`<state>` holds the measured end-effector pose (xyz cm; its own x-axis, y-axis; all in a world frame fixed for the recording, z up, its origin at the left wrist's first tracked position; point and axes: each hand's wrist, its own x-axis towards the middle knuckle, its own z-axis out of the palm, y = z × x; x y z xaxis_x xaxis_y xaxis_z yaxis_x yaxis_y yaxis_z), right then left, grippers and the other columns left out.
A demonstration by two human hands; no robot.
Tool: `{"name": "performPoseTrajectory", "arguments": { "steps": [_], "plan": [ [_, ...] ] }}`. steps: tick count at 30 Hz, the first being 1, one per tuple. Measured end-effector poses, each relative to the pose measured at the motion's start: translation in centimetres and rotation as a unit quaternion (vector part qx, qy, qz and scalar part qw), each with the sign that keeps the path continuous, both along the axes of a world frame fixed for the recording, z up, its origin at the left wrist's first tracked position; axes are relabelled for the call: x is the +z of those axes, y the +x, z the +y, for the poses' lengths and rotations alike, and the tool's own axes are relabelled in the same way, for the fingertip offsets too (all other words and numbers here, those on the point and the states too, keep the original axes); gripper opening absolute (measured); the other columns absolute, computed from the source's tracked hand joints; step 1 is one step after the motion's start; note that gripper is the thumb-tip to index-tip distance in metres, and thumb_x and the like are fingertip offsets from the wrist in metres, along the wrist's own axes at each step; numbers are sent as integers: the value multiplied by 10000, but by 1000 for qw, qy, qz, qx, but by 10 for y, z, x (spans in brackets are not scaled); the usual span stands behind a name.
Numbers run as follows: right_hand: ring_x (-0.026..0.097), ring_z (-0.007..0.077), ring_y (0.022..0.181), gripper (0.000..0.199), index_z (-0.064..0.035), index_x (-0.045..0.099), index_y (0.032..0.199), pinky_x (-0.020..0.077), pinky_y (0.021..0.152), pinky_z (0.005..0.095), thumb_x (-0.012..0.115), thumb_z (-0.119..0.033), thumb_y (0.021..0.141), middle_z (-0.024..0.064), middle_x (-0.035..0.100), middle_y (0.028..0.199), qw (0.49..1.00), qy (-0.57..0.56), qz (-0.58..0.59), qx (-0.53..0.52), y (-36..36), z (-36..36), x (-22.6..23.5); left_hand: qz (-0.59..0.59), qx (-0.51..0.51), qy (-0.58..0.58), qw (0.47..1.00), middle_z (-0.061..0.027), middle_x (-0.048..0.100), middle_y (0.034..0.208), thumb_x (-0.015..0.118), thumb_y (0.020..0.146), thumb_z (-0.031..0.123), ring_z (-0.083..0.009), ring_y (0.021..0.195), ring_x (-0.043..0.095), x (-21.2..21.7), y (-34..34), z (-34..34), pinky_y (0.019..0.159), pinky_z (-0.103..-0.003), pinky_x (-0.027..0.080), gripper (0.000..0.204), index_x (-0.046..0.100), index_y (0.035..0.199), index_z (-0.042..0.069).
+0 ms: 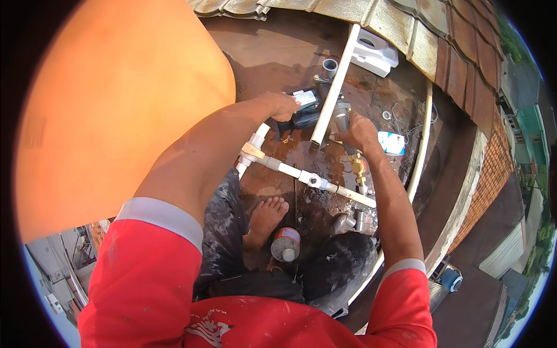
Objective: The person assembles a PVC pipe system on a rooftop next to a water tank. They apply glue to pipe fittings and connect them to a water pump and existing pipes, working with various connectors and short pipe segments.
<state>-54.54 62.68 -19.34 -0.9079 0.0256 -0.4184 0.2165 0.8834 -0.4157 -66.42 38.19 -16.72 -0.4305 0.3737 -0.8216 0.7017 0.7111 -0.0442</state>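
My left hand (282,107) grips the near left side of a black water pump (307,116) with a white label on top. My right hand (360,133) is closed around a grey pipe fitting (342,110) on the pump's right side; its fingertips are partly hidden. Another grey fitting (329,68) stands upright at the pump's far end. A loose white pipe (336,84) lies slantwise over the pump, between my hands. Nearer to me runs a joined white pipe (290,170) with grey couplings and an orange-handled valve (252,152).
A large orange tank (127,116) fills the left. A brass valve (358,167), grey elbows (345,223) and a clear bottle (286,245) lie near my feet. White foam packaging (373,53) and a blue-white packet (391,142) lie beyond. Roof tiles (400,32) border the far side.
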Motion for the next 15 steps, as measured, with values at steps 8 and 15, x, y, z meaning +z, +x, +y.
{"name": "performPoseTrajectory", "arguments": {
  "steps": [8, 15],
  "plan": [
    [770, 319, 961, 811, 94, 645, 1323, 614, 852, 457, 903, -511, 849, 259, 766, 1125, 900, -405, -125, -104, 13, 51, -18, 19, -10, 34, 999, -106, 238, 1808, 459, 948, 26, -422, 1626, 297, 2, -1, 6, 1256, -642, 360, 834, 270, 1737, 218],
    [793, 385, 916, 886, 145, 645, 1246, 634, 838, 459, 960, -527, 763, 251, 773, 1100, 975, -203, -31, -82, 9, 39, -20, 25, 7, 36, 999, -104, 270, 1796, 430, 953, -18, -399, 1631, 291, 10, 4, 15, 1324, -504, 304, 826, 286, 1731, 220]
  ]
}}
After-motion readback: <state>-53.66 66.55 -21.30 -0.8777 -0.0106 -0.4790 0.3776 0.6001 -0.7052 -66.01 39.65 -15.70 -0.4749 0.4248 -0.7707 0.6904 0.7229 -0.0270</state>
